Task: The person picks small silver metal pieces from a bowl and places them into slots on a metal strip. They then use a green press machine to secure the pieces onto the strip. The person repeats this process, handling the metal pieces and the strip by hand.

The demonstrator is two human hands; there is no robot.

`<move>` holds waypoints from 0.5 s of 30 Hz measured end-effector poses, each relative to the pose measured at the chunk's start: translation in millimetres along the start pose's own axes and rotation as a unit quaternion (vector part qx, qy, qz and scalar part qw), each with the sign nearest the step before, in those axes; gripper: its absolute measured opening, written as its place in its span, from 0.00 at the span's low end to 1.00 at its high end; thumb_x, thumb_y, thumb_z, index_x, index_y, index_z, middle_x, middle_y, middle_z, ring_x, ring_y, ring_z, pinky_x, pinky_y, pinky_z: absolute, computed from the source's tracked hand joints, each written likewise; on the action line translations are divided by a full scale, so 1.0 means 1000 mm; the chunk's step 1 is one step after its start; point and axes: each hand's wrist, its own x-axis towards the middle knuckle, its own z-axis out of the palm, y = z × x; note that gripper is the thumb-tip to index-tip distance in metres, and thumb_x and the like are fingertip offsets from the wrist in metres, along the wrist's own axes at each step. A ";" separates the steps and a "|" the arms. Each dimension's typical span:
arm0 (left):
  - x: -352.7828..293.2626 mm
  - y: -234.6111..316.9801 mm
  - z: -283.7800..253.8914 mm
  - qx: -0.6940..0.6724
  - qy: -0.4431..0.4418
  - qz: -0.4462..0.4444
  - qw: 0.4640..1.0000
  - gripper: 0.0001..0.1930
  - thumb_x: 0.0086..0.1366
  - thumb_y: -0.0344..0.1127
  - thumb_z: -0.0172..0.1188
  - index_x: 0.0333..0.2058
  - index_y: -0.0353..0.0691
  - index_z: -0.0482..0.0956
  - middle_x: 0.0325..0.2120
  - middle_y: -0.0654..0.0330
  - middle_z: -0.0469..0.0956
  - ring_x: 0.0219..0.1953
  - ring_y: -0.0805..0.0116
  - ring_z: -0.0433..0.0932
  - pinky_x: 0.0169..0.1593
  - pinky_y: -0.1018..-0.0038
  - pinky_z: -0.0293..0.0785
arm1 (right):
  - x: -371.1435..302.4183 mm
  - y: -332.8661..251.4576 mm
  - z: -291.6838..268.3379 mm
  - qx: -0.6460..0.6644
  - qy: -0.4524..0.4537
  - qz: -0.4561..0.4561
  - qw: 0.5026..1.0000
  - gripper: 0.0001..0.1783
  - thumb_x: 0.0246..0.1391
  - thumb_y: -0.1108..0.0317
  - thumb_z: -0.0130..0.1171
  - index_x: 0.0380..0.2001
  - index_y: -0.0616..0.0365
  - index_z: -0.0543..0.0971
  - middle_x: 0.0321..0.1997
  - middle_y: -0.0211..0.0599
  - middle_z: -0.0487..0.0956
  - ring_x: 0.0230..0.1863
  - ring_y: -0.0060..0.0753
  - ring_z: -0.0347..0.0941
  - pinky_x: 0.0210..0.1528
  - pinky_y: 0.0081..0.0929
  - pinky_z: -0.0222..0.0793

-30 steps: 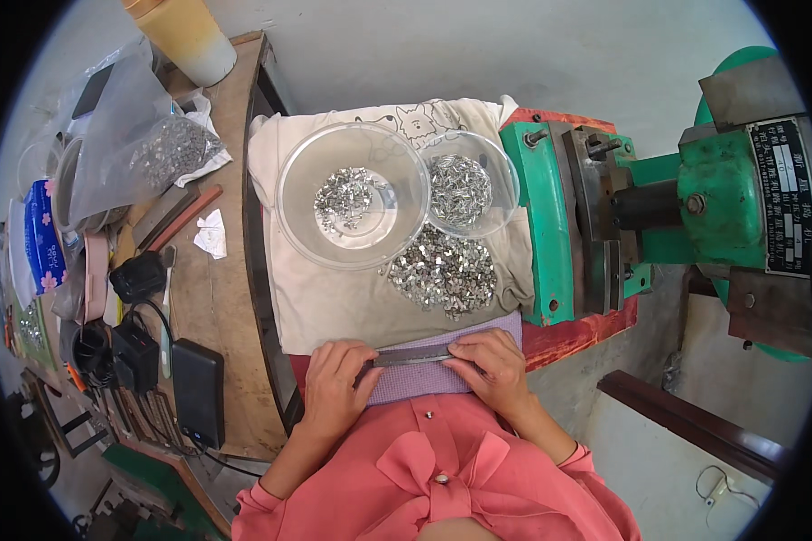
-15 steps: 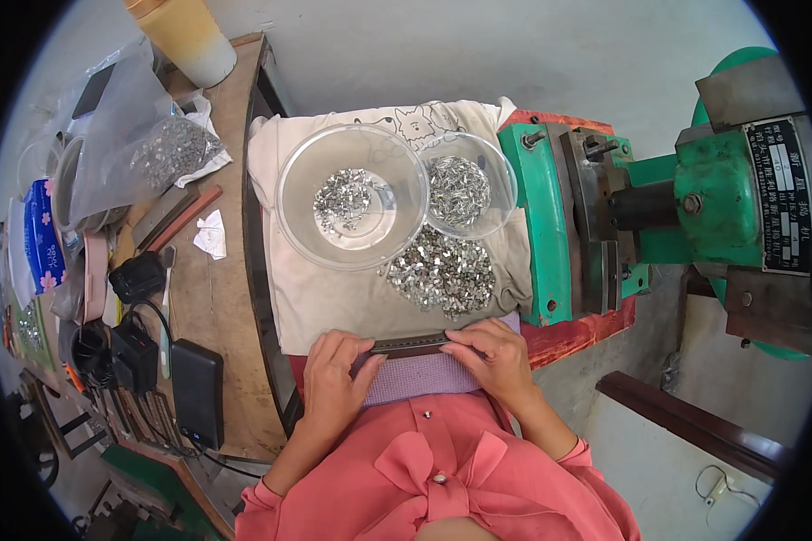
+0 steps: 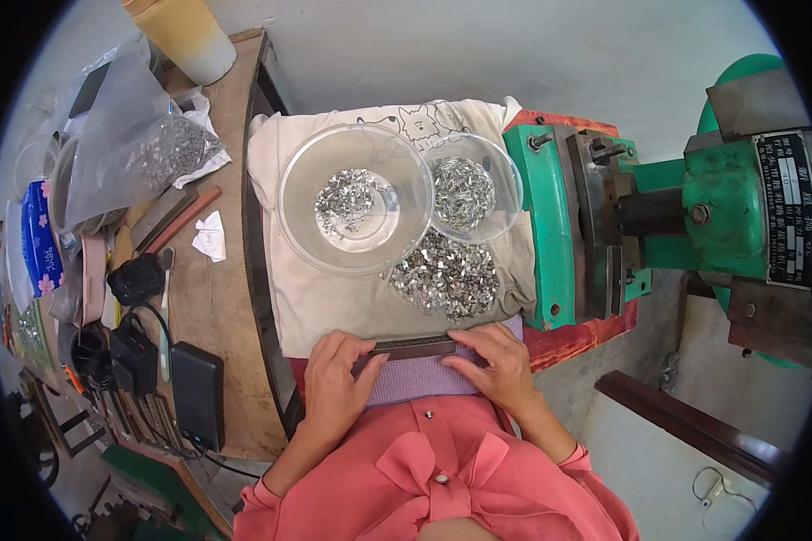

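A narrow dark bar (image 3: 413,346) with a grooved top lies crosswise between my hands, just in front of my body. My left hand (image 3: 336,371) holds its left end between thumb and fingers. At the other end, my right hand (image 3: 498,362) has a fingertip along the far edge and the thumb at the near edge. Under the bar is a purple woven cloth (image 3: 415,379). A heap of small shiny metal pieces (image 3: 447,278) lies just beyond it. Behind the heap stand a large clear tub (image 3: 293,225) and a smaller clear tub (image 3: 512,194), both holding small metal pieces.
To the right stands a green press (image 3: 550,243) with a heavy ram. A pale printed cloth (image 3: 311,311) lies under the tubs. The wooden table (image 3: 212,307) at left carries a black power bank (image 3: 198,394), cables, tools and a plastic bag of metal pieces (image 3: 176,149).
My right thumb has slid back toward me, opening a wider gap from its fingers. The bar has tilted a little, and the light marks along its top no longer show clearly.
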 end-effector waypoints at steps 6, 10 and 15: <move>-0.001 -0.001 0.001 -0.001 0.002 -0.006 1.000 0.10 0.56 0.30 0.69 0.34 0.34 0.80 0.31 0.55 0.75 0.37 0.53 0.75 0.42 0.62 0.70 | 0.000 0.001 0.002 -0.014 0.010 -0.010 1.000 0.18 0.42 0.69 0.76 0.40 0.58 0.86 0.36 0.38 0.83 0.34 0.39 0.78 0.36 0.31 0.73; -0.001 0.000 0.000 -0.001 0.001 -0.003 1.000 0.09 0.56 0.30 0.69 0.34 0.34 0.79 0.31 0.55 0.75 0.37 0.52 0.75 0.42 0.61 0.70 | -0.001 0.002 0.002 -0.015 0.004 -0.009 1.000 0.19 0.42 0.69 0.76 0.40 0.58 0.85 0.35 0.38 0.83 0.34 0.39 0.78 0.36 0.32 0.73; 0.000 -0.001 0.000 0.015 0.010 0.027 0.999 0.10 0.56 0.27 0.69 0.36 0.33 0.80 0.30 0.54 0.76 0.32 0.58 0.76 0.38 0.67 0.73 | 0.000 -0.004 0.002 -0.004 0.011 -0.001 1.000 0.21 0.43 0.67 0.75 0.43 0.56 0.84 0.38 0.34 0.79 0.38 0.40 0.76 0.39 0.32 0.72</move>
